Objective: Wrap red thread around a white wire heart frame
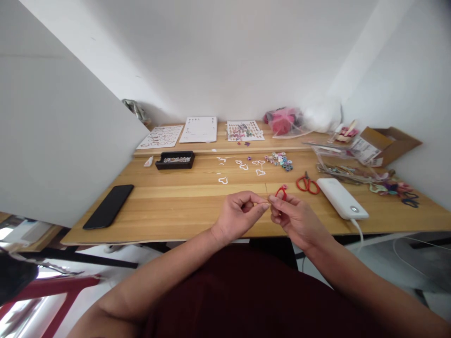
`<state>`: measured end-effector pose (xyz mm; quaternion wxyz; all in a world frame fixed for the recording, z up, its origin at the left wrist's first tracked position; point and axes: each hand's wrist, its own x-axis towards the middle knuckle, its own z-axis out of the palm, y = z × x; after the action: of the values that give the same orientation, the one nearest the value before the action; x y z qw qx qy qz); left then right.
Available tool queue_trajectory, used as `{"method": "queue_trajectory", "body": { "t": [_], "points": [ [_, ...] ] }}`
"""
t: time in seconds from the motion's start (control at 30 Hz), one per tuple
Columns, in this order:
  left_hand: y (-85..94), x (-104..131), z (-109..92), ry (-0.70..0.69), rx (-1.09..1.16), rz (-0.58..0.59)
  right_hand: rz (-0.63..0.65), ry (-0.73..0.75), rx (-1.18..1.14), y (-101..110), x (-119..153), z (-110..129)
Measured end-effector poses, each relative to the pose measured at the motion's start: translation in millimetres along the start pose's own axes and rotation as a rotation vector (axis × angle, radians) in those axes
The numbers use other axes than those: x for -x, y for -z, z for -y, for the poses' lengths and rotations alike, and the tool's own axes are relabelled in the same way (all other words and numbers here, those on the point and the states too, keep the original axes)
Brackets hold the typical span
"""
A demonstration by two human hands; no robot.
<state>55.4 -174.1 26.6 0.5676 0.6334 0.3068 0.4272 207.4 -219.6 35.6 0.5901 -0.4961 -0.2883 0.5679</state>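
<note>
The left hand [237,213] and right hand [298,217] nearly meet, fingertips pinched narrow, anything between them too small to tell. At the right pinch's two o'clock, a red loop [283,189] shows beside the fingers.

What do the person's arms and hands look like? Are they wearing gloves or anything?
No gloves! The left hand and right hand are bare, each joined to a plain bare forearm. No sleeves, watch or bracelet show there. Between the arms you can see dark red clothing.
</note>
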Motion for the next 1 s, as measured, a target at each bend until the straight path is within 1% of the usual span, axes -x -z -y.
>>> {"method": "queue_trajectory", "body": {
  "t": [0.17,0.3,0.37,0.43,0.5,0.57,0.67,0.83,1.0],
  "points": [
    [-0.1,1,-1,0.013,0.066,-0.038,-0.001,0.011,-0.025,-2,1,1],
    [-0.4,-1,3,0.043,0.201,-0.048,0.017,-0.013,-0.068,-3,2,2],
    [-1.2,-2,6,0.095,0.297,-0.046,0.032,-0.016,-0.085,-3,2,2],
    [-2.4,-3,9,0.185,0.384,-0.030,0.041,-0.016,-0.097,-3,2,1],
    [-3.6,-3,12,0.281,0.448,-0.009,0.051,-0.019,-0.095,-2,2,1],
    [-4.4,-3,13,0.331,0.484,0.008,0.060,-0.029,-0.090,-2,2,0],
    [-4.5,-4,14,0.304,0.474,0.023,0.070,-0.049,-0.096,-1,3,-1],
    [-4.2,-5,9,0.210,0.360,0.024,0.085,-0.060,-0.102,2,2,-3],
    [-5.3,-5,7,0.198,0.325,0.002,0.090,-0.042,-0.106,4,0,-6]
  ]
}}
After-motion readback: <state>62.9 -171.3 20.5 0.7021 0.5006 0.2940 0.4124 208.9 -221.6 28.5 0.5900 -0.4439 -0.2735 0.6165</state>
